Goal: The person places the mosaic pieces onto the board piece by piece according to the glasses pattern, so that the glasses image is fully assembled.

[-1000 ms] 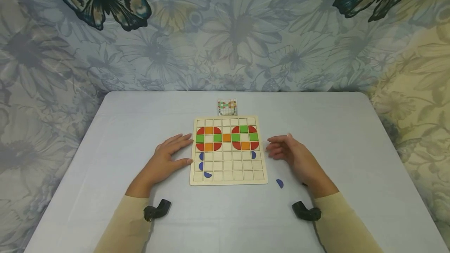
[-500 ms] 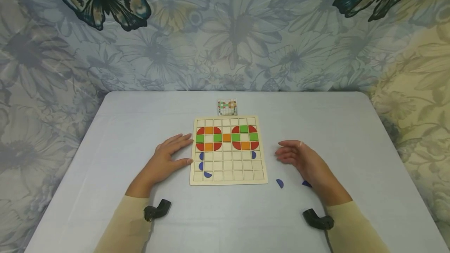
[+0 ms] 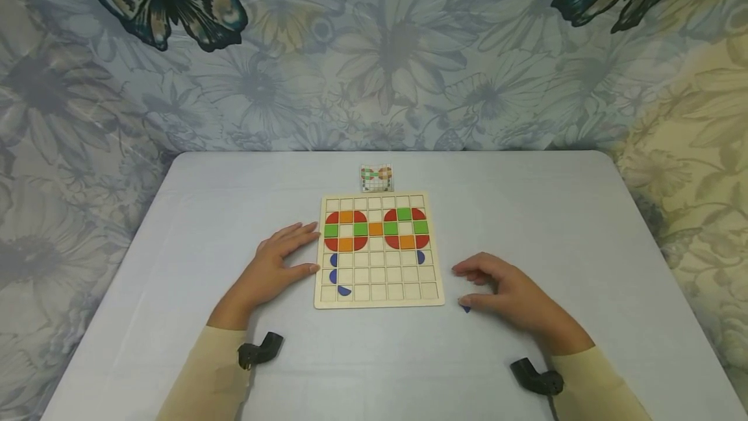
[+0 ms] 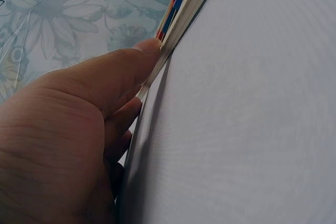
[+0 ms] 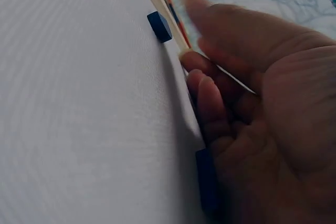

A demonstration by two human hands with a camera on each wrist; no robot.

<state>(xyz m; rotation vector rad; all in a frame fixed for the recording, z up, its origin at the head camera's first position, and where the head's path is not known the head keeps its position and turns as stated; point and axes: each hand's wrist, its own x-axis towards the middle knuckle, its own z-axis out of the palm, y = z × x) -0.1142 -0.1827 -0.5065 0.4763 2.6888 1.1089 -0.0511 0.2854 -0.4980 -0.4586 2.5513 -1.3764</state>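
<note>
My left hand (image 3: 280, 268) rests at the left edge of a wooden grid board (image 3: 386, 292), fingers spread and fingertips at the rim. The left wrist view shows its thumb (image 4: 123, 72) against the board's side. Red, orange and green tiles form two rings joined by an orange tile (image 3: 375, 229). My right hand (image 3: 514, 294) hovers right of the board, fingers loosely bent, holding nothing. Its thumb overlaps a blue half-circle piece (image 3: 466, 309) on the table. In the right wrist view, one blue piece (image 5: 159, 27) lies near the board and another blue piece (image 5: 206, 179) beneath the hand.
A small pattern card (image 3: 376, 178) lies just behind the board. Several blue half-circles (image 3: 344, 291) sit in the lower board cells. White cloth (image 3: 374, 362) covers the table, and a floral fabric (image 3: 397, 51) hangs behind it.
My right hand has drawn back from the board, toward me and to the right, its thumb now over the nearer loose blue half-circle. The left hand has stayed at the board.
</note>
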